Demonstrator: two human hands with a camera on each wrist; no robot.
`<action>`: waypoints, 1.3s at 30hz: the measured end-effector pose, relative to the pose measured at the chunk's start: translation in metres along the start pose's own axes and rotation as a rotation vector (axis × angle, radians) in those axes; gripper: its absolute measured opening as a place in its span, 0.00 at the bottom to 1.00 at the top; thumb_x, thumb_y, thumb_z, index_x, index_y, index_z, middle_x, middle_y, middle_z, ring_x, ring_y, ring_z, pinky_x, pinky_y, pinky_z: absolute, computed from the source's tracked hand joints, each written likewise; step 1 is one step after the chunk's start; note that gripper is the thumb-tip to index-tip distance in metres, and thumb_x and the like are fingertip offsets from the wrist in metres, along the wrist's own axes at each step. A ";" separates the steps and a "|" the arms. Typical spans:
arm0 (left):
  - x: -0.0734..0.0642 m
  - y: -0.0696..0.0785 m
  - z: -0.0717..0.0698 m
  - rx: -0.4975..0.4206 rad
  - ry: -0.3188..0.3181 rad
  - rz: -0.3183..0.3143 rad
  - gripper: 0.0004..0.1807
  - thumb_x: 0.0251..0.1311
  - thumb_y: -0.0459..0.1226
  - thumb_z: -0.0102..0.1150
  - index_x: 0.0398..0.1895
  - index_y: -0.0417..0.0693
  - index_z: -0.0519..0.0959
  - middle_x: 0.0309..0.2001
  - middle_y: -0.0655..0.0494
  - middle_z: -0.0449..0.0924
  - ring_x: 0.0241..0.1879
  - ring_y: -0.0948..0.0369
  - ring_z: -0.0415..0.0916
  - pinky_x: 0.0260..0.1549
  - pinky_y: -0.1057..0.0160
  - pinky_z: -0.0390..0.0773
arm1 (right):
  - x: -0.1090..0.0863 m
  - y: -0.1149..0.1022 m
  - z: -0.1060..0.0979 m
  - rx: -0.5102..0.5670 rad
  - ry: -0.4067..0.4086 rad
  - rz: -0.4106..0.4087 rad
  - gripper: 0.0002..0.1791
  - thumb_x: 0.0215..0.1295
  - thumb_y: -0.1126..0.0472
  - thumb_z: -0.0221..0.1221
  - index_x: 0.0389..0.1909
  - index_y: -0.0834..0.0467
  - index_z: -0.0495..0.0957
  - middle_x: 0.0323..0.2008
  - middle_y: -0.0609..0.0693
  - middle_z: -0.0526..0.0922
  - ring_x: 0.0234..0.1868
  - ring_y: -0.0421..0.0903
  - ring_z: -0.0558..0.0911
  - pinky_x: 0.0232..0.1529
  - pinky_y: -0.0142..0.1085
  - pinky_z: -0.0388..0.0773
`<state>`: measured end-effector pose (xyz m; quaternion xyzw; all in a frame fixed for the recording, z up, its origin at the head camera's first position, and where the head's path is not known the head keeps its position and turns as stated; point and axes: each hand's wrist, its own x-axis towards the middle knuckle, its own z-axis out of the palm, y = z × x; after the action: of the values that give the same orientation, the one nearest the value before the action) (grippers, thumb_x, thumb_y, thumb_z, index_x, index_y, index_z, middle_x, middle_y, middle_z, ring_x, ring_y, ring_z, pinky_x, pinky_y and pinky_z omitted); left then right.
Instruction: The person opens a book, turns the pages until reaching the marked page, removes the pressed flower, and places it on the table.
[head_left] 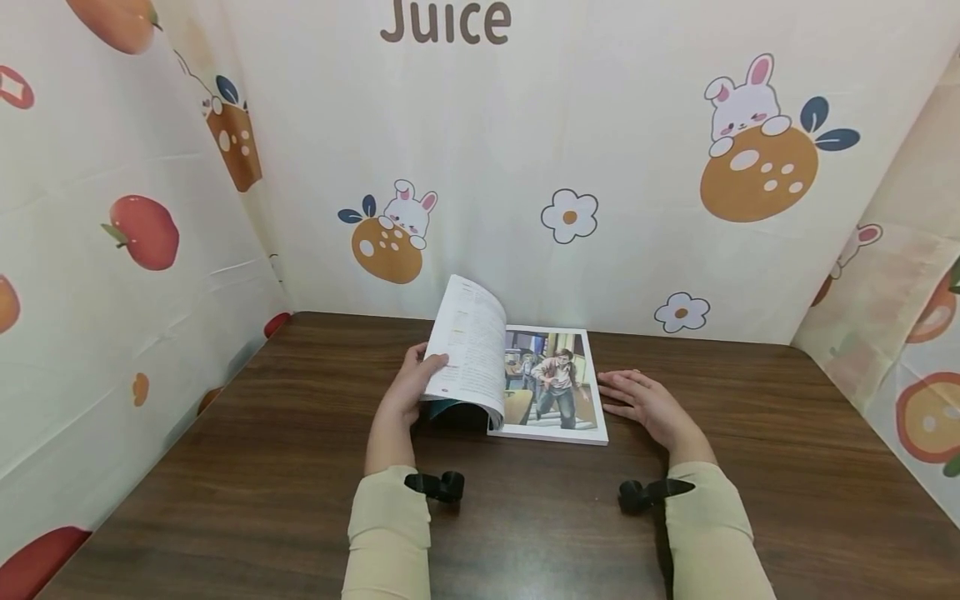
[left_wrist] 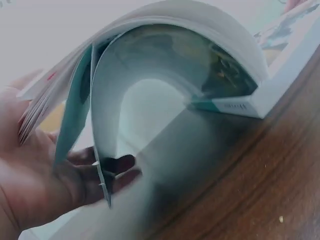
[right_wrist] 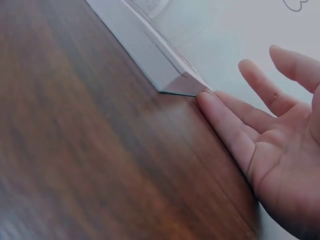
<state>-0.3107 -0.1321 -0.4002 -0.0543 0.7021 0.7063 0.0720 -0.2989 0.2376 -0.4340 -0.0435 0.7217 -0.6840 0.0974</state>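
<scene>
A paperback book lies open on the table, its right page filled by a coloured picture of a running figure. My left hand grips the raised left part of the book, thumb on the printed page and fingers underneath. In the left wrist view the lifted pages and teal-edged cover arch over from the spine, held by the left hand. Beside the right edge of the book, my right hand rests with extended fingers. The right wrist view has its fingertips right at the book's corner.
The dark wood table runs back to a pale curtain printed with fruit, flowers and rabbits. Similar cloth hangs along the left side and the right. Each wrist wears a small black camera on a strap.
</scene>
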 end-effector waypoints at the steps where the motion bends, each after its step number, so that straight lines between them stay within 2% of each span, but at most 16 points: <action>1: -0.001 0.003 0.000 -0.005 0.007 0.028 0.33 0.61 0.43 0.54 0.67 0.54 0.52 0.54 0.46 0.67 0.46 0.55 0.71 0.43 0.61 0.67 | 0.000 0.000 0.000 -0.010 -0.004 0.003 0.32 0.69 0.51 0.50 0.62 0.71 0.59 0.63 0.67 0.62 0.62 0.56 0.67 0.49 0.40 0.73; 5: -0.009 0.018 0.001 -0.070 0.047 0.190 0.37 0.58 0.34 0.59 0.67 0.58 0.51 0.64 0.52 0.55 0.59 0.53 0.62 0.51 0.56 0.67 | 0.001 -0.001 0.001 -0.040 -0.015 0.006 0.31 0.69 0.51 0.50 0.61 0.71 0.61 0.63 0.65 0.63 0.62 0.55 0.67 0.50 0.39 0.73; 7: -0.013 0.026 0.003 -0.115 0.041 0.270 0.39 0.56 0.31 0.60 0.67 0.60 0.52 0.66 0.55 0.55 0.61 0.54 0.61 0.52 0.56 0.68 | 0.002 -0.001 0.001 -0.045 -0.008 0.002 0.30 0.69 0.51 0.50 0.60 0.71 0.61 0.63 0.66 0.64 0.61 0.55 0.67 0.49 0.40 0.73; 9: -0.016 0.032 0.007 -0.181 -0.029 0.337 0.40 0.57 0.29 0.58 0.68 0.60 0.50 0.66 0.54 0.58 0.61 0.53 0.62 0.51 0.57 0.70 | 0.002 0.000 0.001 -0.052 0.008 -0.006 0.29 0.69 0.51 0.49 0.59 0.71 0.61 0.62 0.66 0.64 0.60 0.55 0.69 0.48 0.40 0.74; 11: -0.018 0.036 0.015 -0.232 -0.141 0.385 0.36 0.62 0.31 0.52 0.69 0.57 0.48 0.66 0.51 0.58 0.61 0.52 0.62 0.52 0.58 0.69 | 0.002 0.000 0.002 -0.062 0.029 -0.014 0.29 0.70 0.50 0.48 0.60 0.70 0.62 0.61 0.66 0.65 0.59 0.55 0.70 0.48 0.39 0.75; 13: -0.019 0.036 0.025 -0.236 -0.267 0.418 0.31 0.68 0.38 0.44 0.70 0.53 0.46 0.67 0.47 0.57 0.63 0.50 0.59 0.53 0.56 0.67 | 0.001 -0.001 0.002 -0.090 0.046 -0.024 0.30 0.70 0.48 0.47 0.61 0.68 0.62 0.61 0.66 0.65 0.59 0.55 0.70 0.47 0.38 0.75; 15: -0.019 0.034 0.037 -0.200 -0.394 0.437 0.29 0.70 0.46 0.37 0.70 0.49 0.47 0.67 0.44 0.56 0.65 0.48 0.56 0.54 0.50 0.65 | 0.001 -0.001 0.004 -0.129 0.052 -0.035 0.32 0.69 0.44 0.45 0.62 0.66 0.63 0.61 0.64 0.66 0.59 0.55 0.70 0.47 0.36 0.75; 16: -0.018 0.032 0.043 -0.157 -0.447 0.431 0.29 0.70 0.48 0.34 0.70 0.47 0.48 0.67 0.43 0.55 0.65 0.48 0.54 0.54 0.48 0.64 | 0.002 -0.001 0.004 -0.146 0.050 -0.042 0.33 0.69 0.42 0.43 0.62 0.66 0.63 0.62 0.63 0.66 0.59 0.56 0.70 0.47 0.35 0.74; 18: -0.017 0.027 0.055 -0.014 -0.509 0.399 0.31 0.70 0.52 0.33 0.69 0.45 0.53 0.65 0.42 0.57 0.64 0.47 0.56 0.54 0.45 0.64 | 0.002 -0.001 0.005 -0.170 0.037 -0.061 0.36 0.69 0.39 0.39 0.63 0.66 0.63 0.62 0.63 0.66 0.59 0.57 0.69 0.47 0.35 0.74; 21: -0.015 0.015 0.069 0.357 -0.580 0.300 0.30 0.68 0.52 0.40 0.67 0.45 0.59 0.65 0.47 0.60 0.63 0.50 0.58 0.55 0.48 0.65 | 0.002 0.000 0.007 -0.162 0.028 -0.087 0.38 0.70 0.38 0.34 0.64 0.67 0.60 0.63 0.64 0.64 0.61 0.59 0.66 0.49 0.37 0.72; 23: -0.015 0.009 0.078 0.600 -0.597 0.237 0.30 0.65 0.52 0.46 0.66 0.48 0.63 0.65 0.51 0.62 0.62 0.53 0.61 0.56 0.51 0.64 | 0.003 -0.001 0.008 -0.168 0.040 -0.095 0.38 0.71 0.40 0.35 0.66 0.67 0.57 0.64 0.63 0.62 0.63 0.59 0.64 0.52 0.39 0.71; 25: -0.015 0.004 0.084 0.768 -0.616 0.189 0.30 0.62 0.53 0.51 0.64 0.50 0.66 0.64 0.54 0.63 0.61 0.57 0.62 0.56 0.53 0.64 | 0.005 -0.002 0.009 -0.195 0.068 -0.086 0.35 0.70 0.42 0.41 0.67 0.65 0.56 0.65 0.61 0.61 0.64 0.56 0.62 0.53 0.38 0.70; 28: -0.015 0.000 0.088 0.827 -0.593 0.130 0.29 0.60 0.53 0.53 0.63 0.52 0.68 0.66 0.54 0.62 0.61 0.56 0.61 0.57 0.51 0.62 | 0.009 -0.001 0.015 -0.285 0.090 -0.069 0.32 0.68 0.49 0.50 0.67 0.62 0.58 0.65 0.60 0.63 0.64 0.55 0.62 0.59 0.44 0.63; 32: -0.016 -0.003 0.088 0.826 -0.595 0.081 0.32 0.59 0.55 0.53 0.64 0.53 0.67 0.70 0.54 0.52 0.66 0.55 0.53 0.60 0.49 0.56 | 0.012 0.006 0.021 -0.438 0.087 -0.083 0.30 0.63 0.58 0.57 0.65 0.61 0.62 0.59 0.63 0.68 0.59 0.59 0.67 0.58 0.53 0.61; 36: -0.016 -0.002 0.088 0.820 -0.600 0.075 0.33 0.59 0.55 0.53 0.65 0.53 0.66 0.71 0.53 0.50 0.66 0.54 0.53 0.60 0.48 0.57 | 0.014 0.008 0.022 -0.519 0.098 -0.117 0.29 0.61 0.63 0.59 0.63 0.63 0.64 0.53 0.65 0.72 0.51 0.58 0.72 0.49 0.47 0.70; 39: -0.015 -0.002 0.087 0.825 -0.597 0.079 0.33 0.59 0.56 0.53 0.65 0.53 0.65 0.71 0.53 0.51 0.66 0.54 0.54 0.60 0.48 0.58 | 0.015 0.007 0.023 -0.529 0.096 -0.118 0.29 0.61 0.63 0.59 0.63 0.64 0.65 0.52 0.66 0.72 0.49 0.57 0.72 0.44 0.44 0.71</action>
<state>-0.2934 -0.0455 -0.3988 0.2095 0.8728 0.3572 0.2583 -0.3087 0.2121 -0.4433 -0.0768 0.8753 -0.4773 0.0082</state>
